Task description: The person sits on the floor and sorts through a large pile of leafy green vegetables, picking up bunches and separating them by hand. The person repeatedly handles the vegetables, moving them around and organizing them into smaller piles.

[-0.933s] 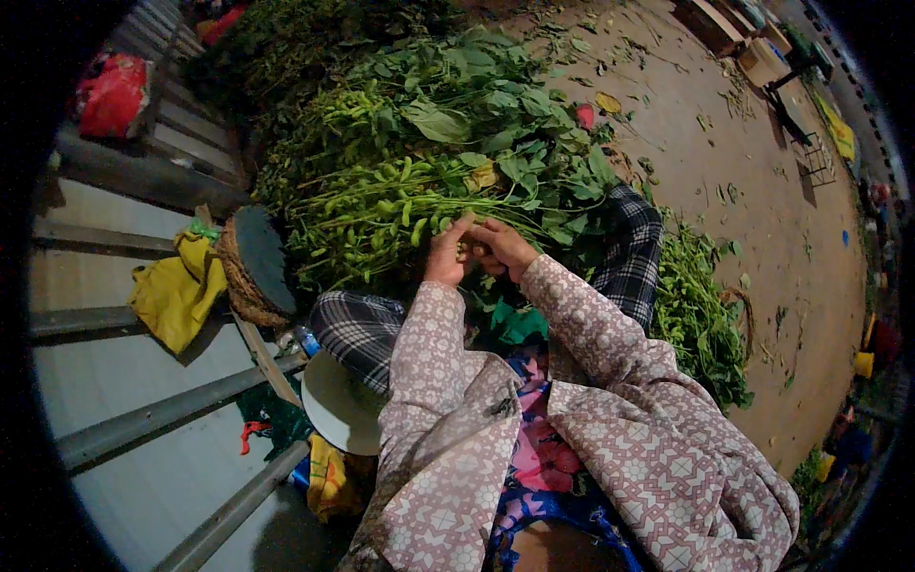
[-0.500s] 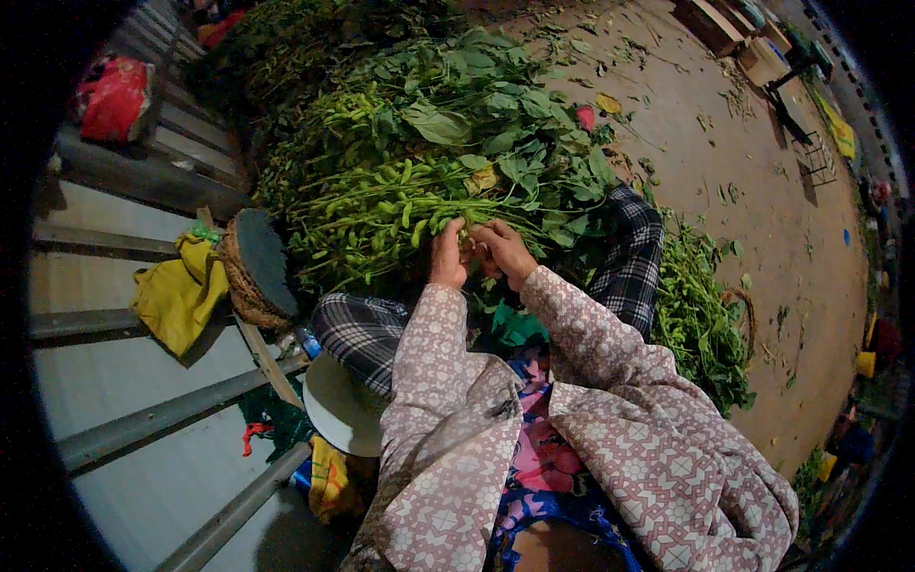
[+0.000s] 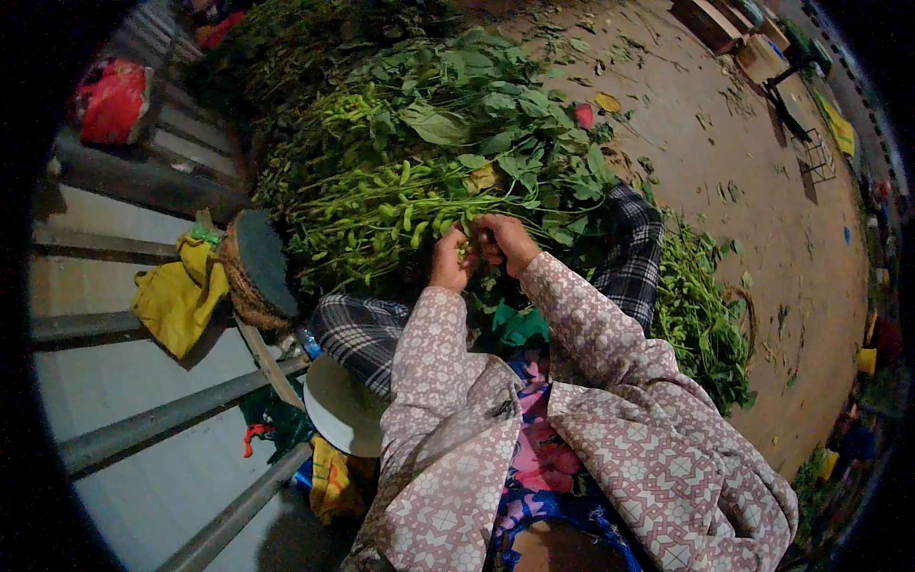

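Note:
A heap of green soybean plants (image 3: pixel 505 114) lies in front of me, and stalks hung with plump pods (image 3: pixel 381 205) spread over its near side. At their near edge my left hand (image 3: pixel 450 260) is closed, with a few green bean pods (image 3: pixel 464 249) showing between thumb and fingers. My right hand (image 3: pixel 510 243) sits close beside it, fingers curled down against the stalks; what they grip is hidden under the hand. Both hands are above my lap, where green cloth (image 3: pixel 518 325) shows.
At the left stand a round woven stool with a dark top (image 3: pixel 262 267), a yellow cloth (image 3: pixel 181 297) and a white basin (image 3: pixel 338 405). More podded plants (image 3: pixel 701 310) lie by my right knee. Far right are wooden boxes (image 3: pixel 708 24) and a wire rack (image 3: pixel 817 160).
Both hands have come slightly nearer to me. Pods now show in my left hand, and my right hand has turned more over the stalks.

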